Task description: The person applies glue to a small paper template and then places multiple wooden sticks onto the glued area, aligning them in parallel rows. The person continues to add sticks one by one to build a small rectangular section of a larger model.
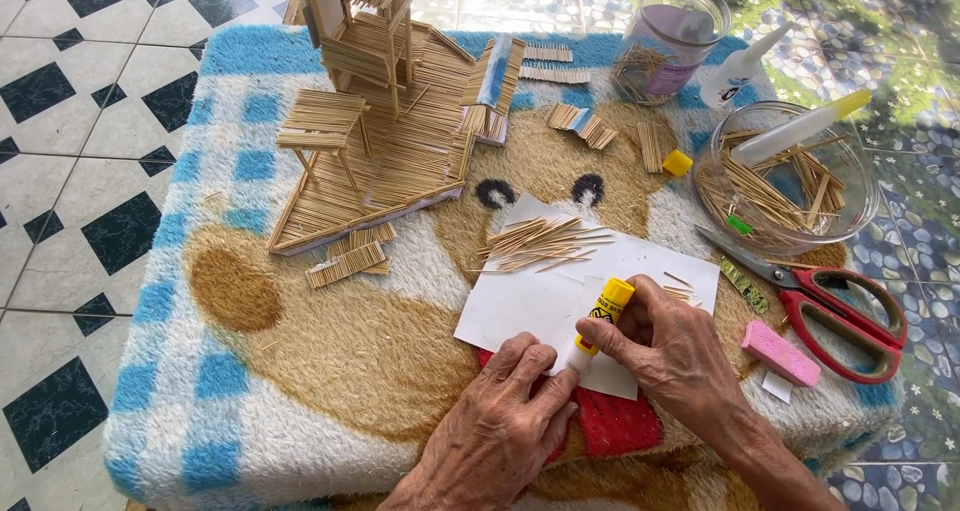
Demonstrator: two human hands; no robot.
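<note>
Fingers [620, 343] of the right hand [670, 356] pinch a yellow glue stick [603, 316] on white paper [540, 301], left hand [505, 416] pressing flat; toothpick house [375, 121] upper left looks half-built, loose toothpicks [540, 243] unglued.

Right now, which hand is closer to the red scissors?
The right hand is nearer, just left of the scissors while gripping the glue stick. The left hand sits farther left, pressing the paper.

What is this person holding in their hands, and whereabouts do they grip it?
The right hand pinches a yellow glue stick around its lower half, tip down on the white paper sheet. The left hand presses that paper, gripping nothing.
</note>
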